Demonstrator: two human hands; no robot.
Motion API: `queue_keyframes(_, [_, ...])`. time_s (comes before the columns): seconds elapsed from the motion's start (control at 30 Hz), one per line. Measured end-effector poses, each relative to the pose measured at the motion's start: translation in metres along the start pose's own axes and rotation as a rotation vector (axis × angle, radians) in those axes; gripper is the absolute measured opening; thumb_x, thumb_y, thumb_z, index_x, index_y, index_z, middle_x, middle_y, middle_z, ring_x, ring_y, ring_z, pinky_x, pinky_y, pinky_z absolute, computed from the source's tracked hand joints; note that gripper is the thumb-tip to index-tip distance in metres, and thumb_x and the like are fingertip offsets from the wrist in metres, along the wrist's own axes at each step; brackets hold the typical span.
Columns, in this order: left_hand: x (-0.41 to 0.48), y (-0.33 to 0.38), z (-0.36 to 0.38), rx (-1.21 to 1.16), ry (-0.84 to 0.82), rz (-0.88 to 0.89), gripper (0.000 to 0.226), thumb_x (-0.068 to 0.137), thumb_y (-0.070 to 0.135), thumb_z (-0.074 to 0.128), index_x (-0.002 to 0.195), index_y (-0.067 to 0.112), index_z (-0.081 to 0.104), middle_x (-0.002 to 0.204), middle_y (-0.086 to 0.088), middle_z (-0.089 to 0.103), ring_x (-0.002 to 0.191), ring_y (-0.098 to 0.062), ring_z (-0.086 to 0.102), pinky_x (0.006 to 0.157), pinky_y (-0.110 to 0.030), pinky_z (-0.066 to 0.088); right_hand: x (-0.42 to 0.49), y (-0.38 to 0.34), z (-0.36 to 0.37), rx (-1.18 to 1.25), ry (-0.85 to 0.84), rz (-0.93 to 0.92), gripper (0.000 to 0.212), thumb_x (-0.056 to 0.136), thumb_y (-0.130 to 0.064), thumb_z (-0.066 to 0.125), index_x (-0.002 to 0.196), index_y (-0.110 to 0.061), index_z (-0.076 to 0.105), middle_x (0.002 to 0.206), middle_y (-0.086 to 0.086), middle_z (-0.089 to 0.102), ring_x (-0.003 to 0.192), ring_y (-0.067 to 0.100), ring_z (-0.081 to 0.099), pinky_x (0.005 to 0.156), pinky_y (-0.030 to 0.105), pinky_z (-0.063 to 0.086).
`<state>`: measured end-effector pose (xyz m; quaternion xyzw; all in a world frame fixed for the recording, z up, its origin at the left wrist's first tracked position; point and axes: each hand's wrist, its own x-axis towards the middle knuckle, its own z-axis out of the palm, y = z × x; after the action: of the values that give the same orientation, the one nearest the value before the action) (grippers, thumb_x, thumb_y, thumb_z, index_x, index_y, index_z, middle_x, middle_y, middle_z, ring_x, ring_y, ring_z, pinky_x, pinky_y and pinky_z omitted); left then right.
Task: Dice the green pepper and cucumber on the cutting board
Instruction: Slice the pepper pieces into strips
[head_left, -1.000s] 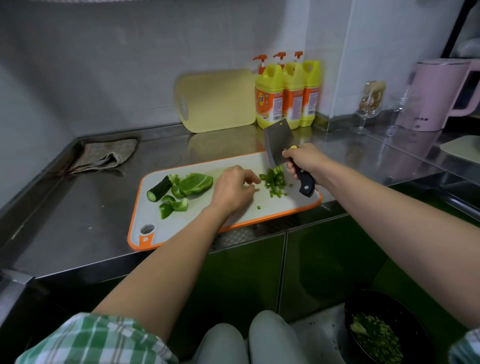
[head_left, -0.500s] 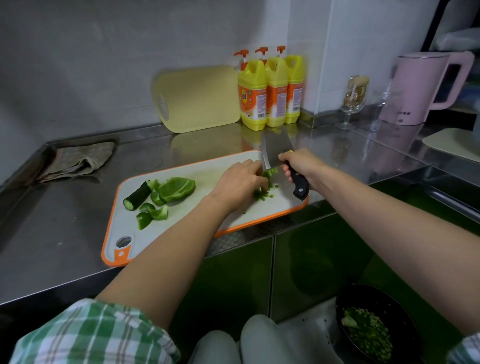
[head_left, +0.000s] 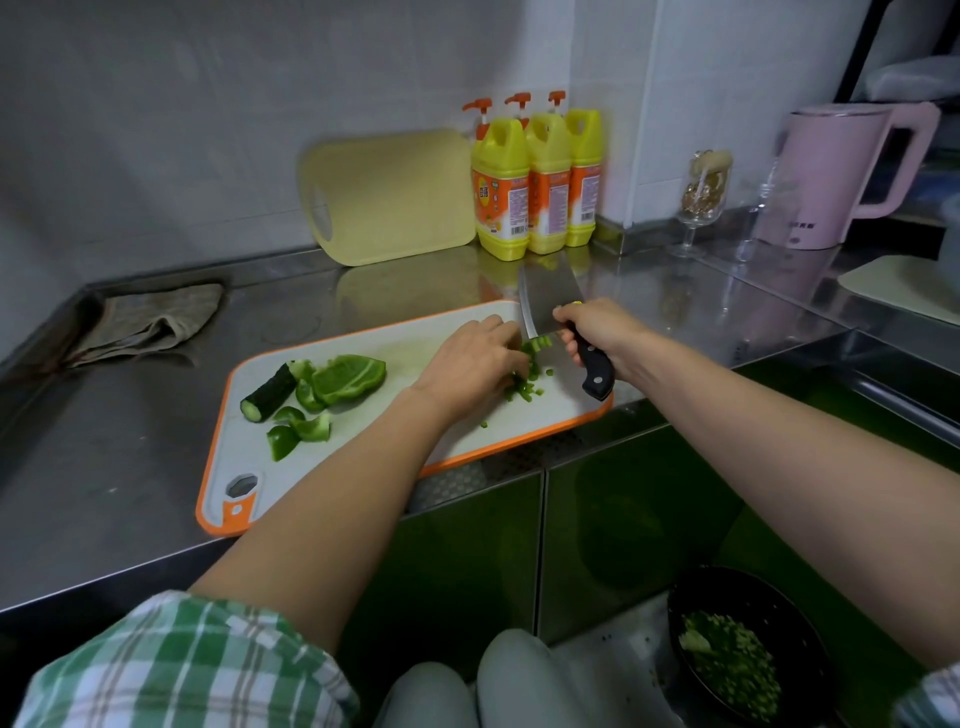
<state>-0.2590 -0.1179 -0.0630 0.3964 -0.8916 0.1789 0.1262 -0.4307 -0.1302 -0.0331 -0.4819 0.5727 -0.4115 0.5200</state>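
Steel worktop (head_left: 130, 467), dicing underway.
Left grip (head_left: 470, 364) had moved in, clamping pepper strips (head_left: 535, 345); right grip (head_left: 597, 332) held the lowered cleaver (head_left: 545, 296).

The cleaver's polished steel blade (head_left: 545, 299) is gleaming above the fingers (head_left: 569, 344) of the right hand (head_left: 597, 332), wrapping a glossy black handle (head_left: 595, 373). Under the left hand (head_left: 467, 364), glossy green pepper (head_left: 540, 344) is lying on the matt plastic cutting board (head_left: 400, 340).

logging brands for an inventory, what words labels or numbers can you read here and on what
No text here is legible.
yellow bottles: orange labels with print and barcodes, too blurred to read.
pink kettle: small dark lettering near its base, too small and blurred to read.
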Motion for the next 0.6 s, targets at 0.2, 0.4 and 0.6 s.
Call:
queue_keyframes(0.2, [0.001,-0.001,0.014,0.093,0.057,-0.007,0.015,0.089,0.022,0.059,0.100,0.015,0.066,0.102,-0.010,0.057,0.098,-0.032,0.050,0.074,-0.039,0.035,0.000,0.002,0.000,0.018,0.004,-0.006,0.027,0.099,-0.012,0.047,0.072,-0.012,0.047,0.057,0.003,0.043,0.027,0.005,0.038,0.033,0.012,0.032])
queue_keyframes(0.4, [-0.004,-0.007,0.001,-0.286,0.254,-0.365,0.013,0.097,0.014,0.050,0.100,0.006,0.060,0.099,-0.012,0.062,0.099,-0.032,0.049,0.081,-0.041,0.036,-0.003,-0.004,-0.003,0.101,0.013,-0.002,0.023,0.099,-0.011,0.046,0.075,-0.012,0.045,0.057,0.003,0.041,0.027,0.005,0.037,0.032,0.012,0.031])
queue_keyframes(0.6, [-0.028,-0.023,-0.009,-0.259,0.220,-0.544,0.014,0.098,0.017,0.046,0.102,0.007,0.055,0.094,-0.018,0.064,0.090,-0.039,0.054,0.072,-0.043,0.037,-0.011,-0.005,0.012,0.012,-0.058,-0.011,0.026,0.099,-0.013,0.048,0.073,-0.011,0.048,0.057,0.003,0.043,0.030,0.006,0.039,0.034,0.013,0.033])
